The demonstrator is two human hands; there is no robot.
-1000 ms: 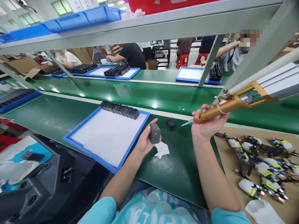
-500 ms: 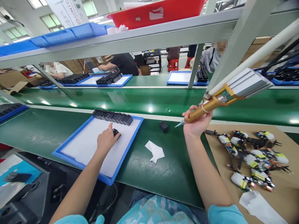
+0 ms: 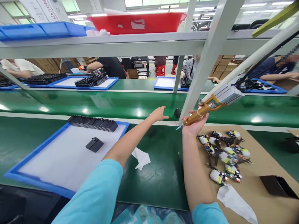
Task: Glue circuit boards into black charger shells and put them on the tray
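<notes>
My left hand [image 3: 159,113] reaches forward over the green bench, fingers stretched out and empty, close to a small black charger [image 3: 177,112] by the shelf post. My right hand [image 3: 195,123] grips a gold dispensing tool [image 3: 201,112], its tip pointing left. A black charger [image 3: 94,144] lies flat on the white sheet of the blue tray [image 3: 35,180]. A row of black chargers [image 3: 93,123] lines the tray's far edge.
A white paper scrap [image 3: 141,158] lies on the green mat. Circuit boards [image 3: 221,152] are heaped on brown cardboard [image 3: 257,189] at right, with a dark case [image 3: 277,186]. A grey shelf post [image 3: 205,56] rises ahead. Other people work at trays across the conveyor.
My left hand let go of the black charger on the tray and has swung right and forward toward the charger on the bench. The view shifted right.
</notes>
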